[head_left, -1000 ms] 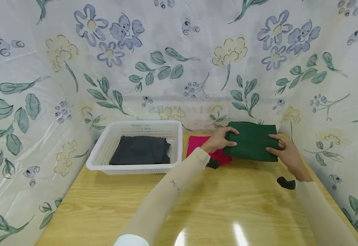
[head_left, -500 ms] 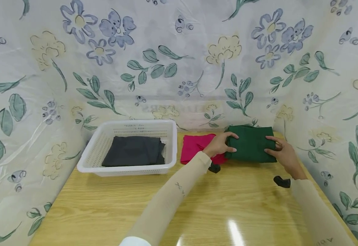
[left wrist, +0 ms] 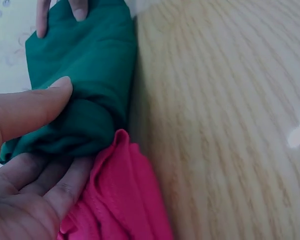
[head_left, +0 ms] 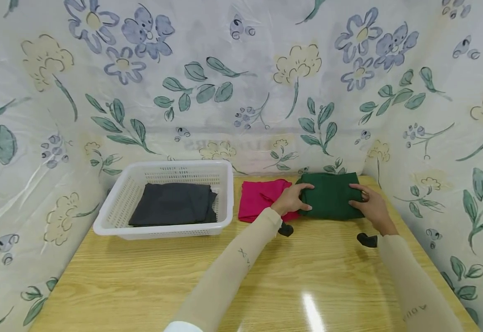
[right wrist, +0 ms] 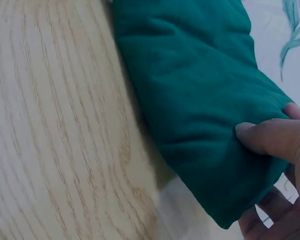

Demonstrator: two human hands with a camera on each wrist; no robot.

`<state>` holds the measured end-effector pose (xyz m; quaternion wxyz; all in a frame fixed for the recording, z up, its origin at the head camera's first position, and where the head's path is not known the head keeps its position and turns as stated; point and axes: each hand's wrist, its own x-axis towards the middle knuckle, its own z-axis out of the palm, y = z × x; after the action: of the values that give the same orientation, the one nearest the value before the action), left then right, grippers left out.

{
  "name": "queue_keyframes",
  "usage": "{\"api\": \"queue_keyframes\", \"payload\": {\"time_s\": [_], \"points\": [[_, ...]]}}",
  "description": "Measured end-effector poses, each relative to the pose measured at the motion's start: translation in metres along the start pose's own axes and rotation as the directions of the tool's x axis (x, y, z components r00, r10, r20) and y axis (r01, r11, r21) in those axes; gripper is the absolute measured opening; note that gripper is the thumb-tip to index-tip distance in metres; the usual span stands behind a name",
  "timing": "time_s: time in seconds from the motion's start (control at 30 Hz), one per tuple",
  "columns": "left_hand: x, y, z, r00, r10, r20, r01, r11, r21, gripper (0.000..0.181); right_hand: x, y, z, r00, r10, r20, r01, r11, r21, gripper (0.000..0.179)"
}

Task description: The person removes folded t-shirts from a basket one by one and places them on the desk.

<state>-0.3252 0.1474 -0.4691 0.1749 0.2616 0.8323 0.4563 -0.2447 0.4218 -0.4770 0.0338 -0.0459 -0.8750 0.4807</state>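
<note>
A folded green cloth lies at the back right of the table, held at both ends. My left hand grips its left end; in the left wrist view the thumb is on top and the other fingers are tucked beneath the rolled edge. At the opposite end my right hand pinches the cloth, thumb on top and fingers below. A folded pink cloth sits directly left of the green one, partly behind my left hand and touching the green fold.
To the left stands a white perforated plastic basket with a folded dark grey cloth inside. The wooden table meets floral-patterned sheeting at the back and sides. A small black piece shows at each wrist.
Both hands have lowered the green cloth toward the table beside the pink cloth, keeping their hold on its ends. The head view has shifted slightly to the right.
</note>
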Motion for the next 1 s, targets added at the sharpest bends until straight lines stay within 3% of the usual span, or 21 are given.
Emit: {"api": "queue_keyframes", "payload": {"time_s": [0.33, 0.57, 0.77, 0.9, 1.0], "points": [[0.001, -0.002, 0.003, 0.999, -0.035, -0.022, 0.037, 0.997, 0.074, 0.064, 0.006, 0.005, 0.001, 0.997, 0.067, 0.037, -0.067, 0.998, 0.002, 0.071], [0.002, -0.001, 0.005, 0.999, -0.033, -0.038, 0.038, 0.99, 0.134, 0.062, 0.01, 0.007, 0.005, 0.99, 0.138, 0.027, -0.136, 0.988, -0.071, 0.07], [0.0, 0.001, 0.004, 0.997, -0.033, -0.075, 0.044, 0.987, 0.155, 0.059, 0.016, 0.006, 0.006, 0.989, 0.148, 0.023, -0.145, 0.983, -0.115, 0.07], [-0.001, 0.003, 0.003, 0.996, -0.018, -0.092, 0.033, 0.985, 0.168, 0.053, 0.014, 0.004, 0.006, 0.991, 0.134, -0.011, -0.134, 0.976, -0.169, 0.066], [-0.002, 0.004, -0.002, 0.995, 0.004, -0.096, 0.012, 0.985, 0.171, 0.043, 0.009, 0.001, 0.004, 0.991, 0.111, -0.076, -0.122, 0.981, -0.152, 0.063]]}}
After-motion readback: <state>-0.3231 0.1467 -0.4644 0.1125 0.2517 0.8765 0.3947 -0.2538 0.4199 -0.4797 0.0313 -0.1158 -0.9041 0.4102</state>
